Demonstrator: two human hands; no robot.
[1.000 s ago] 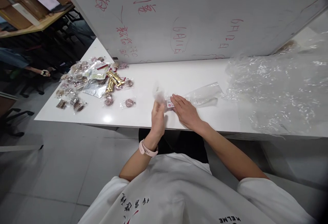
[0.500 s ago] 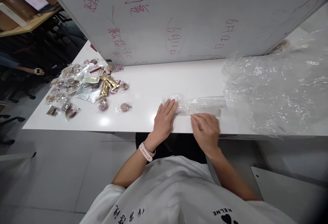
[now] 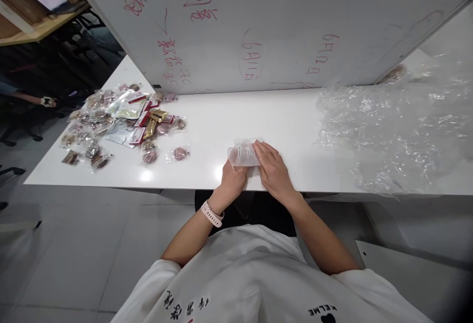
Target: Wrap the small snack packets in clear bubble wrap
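A piece of translucent plastic wrap with a few small dark marks lies folded near the table's front edge. My left hand reaches under its front edge from the left, and the film covers most of its fingers. How tightly they are closed I cannot make out. On the right side of the wrap, my right hand holds the edge with its fingers pressed together. Whatever may be inside the folded wrap is hidden.
Left on the white table is a pile of wrapped snacks, with gold packets and one separate snack. Crumpled clear plastic covers the right side. A whiteboard stands behind. Another person's hand shows far left.
The plastic strip that stretched to the right is now folded leftward over my left hand. My right hand has moved left, up against the wrap.
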